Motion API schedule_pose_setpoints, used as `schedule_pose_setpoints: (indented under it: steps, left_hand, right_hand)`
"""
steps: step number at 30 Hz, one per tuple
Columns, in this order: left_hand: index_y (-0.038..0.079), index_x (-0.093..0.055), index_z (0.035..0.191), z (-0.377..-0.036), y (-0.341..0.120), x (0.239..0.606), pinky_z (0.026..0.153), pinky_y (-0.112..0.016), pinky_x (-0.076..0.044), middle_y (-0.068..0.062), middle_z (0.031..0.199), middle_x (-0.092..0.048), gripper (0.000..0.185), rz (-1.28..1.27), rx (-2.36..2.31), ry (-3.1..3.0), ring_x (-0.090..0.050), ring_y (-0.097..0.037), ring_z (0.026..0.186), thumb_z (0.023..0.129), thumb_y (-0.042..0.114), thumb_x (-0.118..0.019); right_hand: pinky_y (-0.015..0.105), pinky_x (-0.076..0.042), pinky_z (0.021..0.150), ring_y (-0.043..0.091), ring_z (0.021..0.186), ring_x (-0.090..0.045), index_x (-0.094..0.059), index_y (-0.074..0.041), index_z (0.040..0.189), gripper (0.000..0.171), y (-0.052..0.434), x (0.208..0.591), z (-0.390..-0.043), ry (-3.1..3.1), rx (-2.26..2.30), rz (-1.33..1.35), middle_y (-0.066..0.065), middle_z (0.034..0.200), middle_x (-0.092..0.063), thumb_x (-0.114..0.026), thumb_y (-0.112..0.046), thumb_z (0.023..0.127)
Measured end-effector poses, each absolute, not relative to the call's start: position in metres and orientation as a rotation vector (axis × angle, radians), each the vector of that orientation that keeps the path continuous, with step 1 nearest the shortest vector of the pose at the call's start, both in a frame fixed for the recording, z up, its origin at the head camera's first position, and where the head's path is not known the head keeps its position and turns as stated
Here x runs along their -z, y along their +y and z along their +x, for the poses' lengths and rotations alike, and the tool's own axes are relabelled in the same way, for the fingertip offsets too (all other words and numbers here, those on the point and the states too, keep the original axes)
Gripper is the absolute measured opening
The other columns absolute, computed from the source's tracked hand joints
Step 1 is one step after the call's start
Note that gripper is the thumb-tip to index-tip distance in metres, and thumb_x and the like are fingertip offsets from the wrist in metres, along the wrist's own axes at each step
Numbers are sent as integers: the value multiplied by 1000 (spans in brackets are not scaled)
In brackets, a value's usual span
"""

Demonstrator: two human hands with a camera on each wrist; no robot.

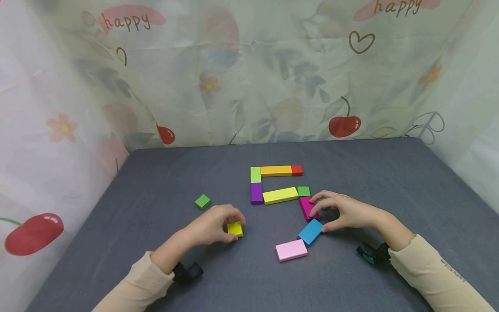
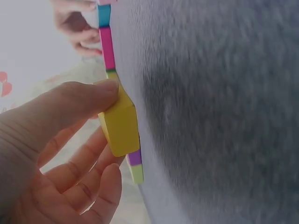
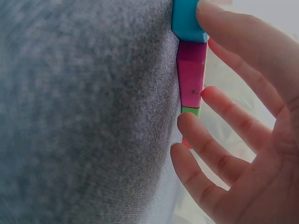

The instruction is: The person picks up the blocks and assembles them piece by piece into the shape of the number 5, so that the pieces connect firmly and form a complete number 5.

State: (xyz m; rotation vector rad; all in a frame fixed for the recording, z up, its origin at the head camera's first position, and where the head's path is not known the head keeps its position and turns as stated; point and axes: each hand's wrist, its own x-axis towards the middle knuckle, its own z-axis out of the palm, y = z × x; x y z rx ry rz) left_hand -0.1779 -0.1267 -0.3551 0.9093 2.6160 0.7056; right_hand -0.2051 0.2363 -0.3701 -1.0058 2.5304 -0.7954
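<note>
My left hand (image 1: 213, 223) pinches a yellow block (image 1: 235, 229) between thumb and fingers; the left wrist view shows the thumb on the yellow block (image 2: 122, 128) close up. My right hand (image 1: 348, 211) is spread beside the row, its fingertips at the magenta block (image 1: 308, 208) and its thumb at the edge of the blue block (image 1: 310, 232). In the right wrist view the thumb lies against the blue block (image 3: 189, 21), with the other fingers loosely bent. A pink block (image 1: 291, 250) lies tilted at the blue block's lower corner.
Farther back, a purple block (image 1: 256, 193), a light green block (image 1: 255, 174), an orange block (image 1: 276, 171) and a red block (image 1: 297, 170) form a bent line. A long yellow block (image 1: 280, 196) meets a green block (image 1: 303, 191). One green cube (image 1: 202, 202) lies apart on the grey table (image 1: 167, 173).
</note>
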Motion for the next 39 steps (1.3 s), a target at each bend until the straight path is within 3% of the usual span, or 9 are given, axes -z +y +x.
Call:
schedule_pose_setpoints:
  steps: [23,39]
  left_hand:
    - [10,-66,104,-166,-103,358,87,-31,-49,1,101,-67,27,1037,-726,2515,-58,-12,93,78,10,-74]
    - [16,-65,108,-156,-85,362,87,-21,-47,7,103,-66,31,1062,-668,2458,-56,-5,94,78,16,-75]
  right_hand:
    - [49,-43,94,29,119,-45,-65,-27,105,28,237,370,-205,2523,810,-1008,8,130,-49,-74,-30,79]
    - [47,-44,93,28,118,-46,-66,-27,105,27,236,371,-205,2529,808,-1016,8,129,-49,-74,-28,79]
